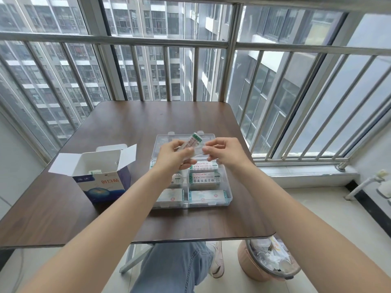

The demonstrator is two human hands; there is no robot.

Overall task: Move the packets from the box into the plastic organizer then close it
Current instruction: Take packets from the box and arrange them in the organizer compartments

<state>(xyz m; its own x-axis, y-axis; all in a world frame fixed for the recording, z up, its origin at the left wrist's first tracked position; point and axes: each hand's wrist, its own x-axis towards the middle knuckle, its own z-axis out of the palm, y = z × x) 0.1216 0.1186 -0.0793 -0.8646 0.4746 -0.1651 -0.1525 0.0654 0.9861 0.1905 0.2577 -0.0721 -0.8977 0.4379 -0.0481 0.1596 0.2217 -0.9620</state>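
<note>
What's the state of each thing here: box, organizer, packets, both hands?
box: upright, top flaps open, at least one packet left inside
plastic organizer: lid open, laid back; visible compartments hold packets
held packet: above the organizer, pinched at both ends
left hand: pinches the held packet
right hand: pinches the held packet
bin: on the floor, holds rubbish

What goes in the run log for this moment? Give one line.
left hand + right hand: hold packets over organizer | lid: open | box: open, a packet left inside
</note>
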